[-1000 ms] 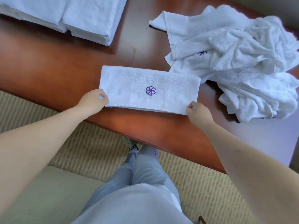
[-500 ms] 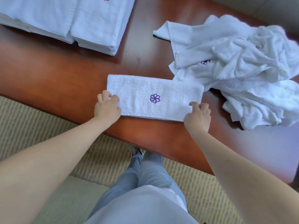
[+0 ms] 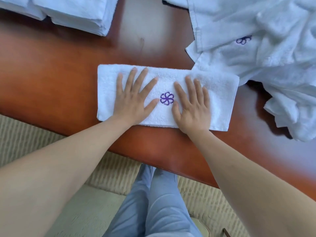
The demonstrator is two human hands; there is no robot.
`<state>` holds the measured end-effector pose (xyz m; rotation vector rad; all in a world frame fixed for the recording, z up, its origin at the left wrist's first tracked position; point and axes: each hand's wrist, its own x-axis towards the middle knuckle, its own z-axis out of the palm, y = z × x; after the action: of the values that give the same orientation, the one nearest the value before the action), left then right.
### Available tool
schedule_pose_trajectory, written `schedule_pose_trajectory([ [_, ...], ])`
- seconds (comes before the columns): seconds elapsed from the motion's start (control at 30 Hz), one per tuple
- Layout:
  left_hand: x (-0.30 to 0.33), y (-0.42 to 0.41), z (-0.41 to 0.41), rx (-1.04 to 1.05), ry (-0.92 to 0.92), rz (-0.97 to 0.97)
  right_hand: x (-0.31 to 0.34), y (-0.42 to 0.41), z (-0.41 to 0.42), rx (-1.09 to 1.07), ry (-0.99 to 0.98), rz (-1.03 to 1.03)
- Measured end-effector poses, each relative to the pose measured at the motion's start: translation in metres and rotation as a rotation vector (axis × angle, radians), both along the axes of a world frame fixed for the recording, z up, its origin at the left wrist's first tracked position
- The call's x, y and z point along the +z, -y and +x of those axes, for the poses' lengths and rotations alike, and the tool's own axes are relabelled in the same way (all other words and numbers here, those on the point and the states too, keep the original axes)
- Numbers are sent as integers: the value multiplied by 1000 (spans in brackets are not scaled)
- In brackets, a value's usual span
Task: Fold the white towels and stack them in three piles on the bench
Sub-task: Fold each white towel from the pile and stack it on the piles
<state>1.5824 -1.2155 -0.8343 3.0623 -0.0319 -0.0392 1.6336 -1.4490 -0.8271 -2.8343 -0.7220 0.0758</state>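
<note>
A white towel (image 3: 220,93), folded into a long strip with a purple flower emblem at its middle, lies near the front edge of the reddish wooden bench (image 3: 56,74). My left hand (image 3: 133,98) presses flat on it left of the emblem, fingers spread. My right hand (image 3: 193,103) lies flat on it right of the emblem. A heap of unfolded white towels (image 3: 266,48) sits at the right, overlapping the strip's far right corner. Stacks of folded towels (image 3: 77,11) stand at the far left, cut off by the frame.
The bench's front edge runs diagonally from mid left to lower right. Below it are a striped beige carpet (image 3: 30,132) and my legs in light blue trousers (image 3: 153,202). Bare wood shows between the stacks and the strip.
Both hands let go of the strip's near corners and moved inward onto its top, now lying flat beside the emblem. The view has come closer to the bench.
</note>
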Motion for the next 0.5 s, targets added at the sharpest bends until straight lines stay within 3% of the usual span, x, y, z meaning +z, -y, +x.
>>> schedule_pose_trajectory([
  [0.1,11,2,1,-3,-61,-2,10,0,1,3,-46,15],
  [0.2,25,-6,-5,85,-242,39,23,24,5,-78,-117,-73],
  [0.37,58,-12,-11,354,-565,-42,60,75,-2,-334,-422,-150],
  [0.5,89,21,17,287,-636,4,95,81,7,-442,-673,-13],
])
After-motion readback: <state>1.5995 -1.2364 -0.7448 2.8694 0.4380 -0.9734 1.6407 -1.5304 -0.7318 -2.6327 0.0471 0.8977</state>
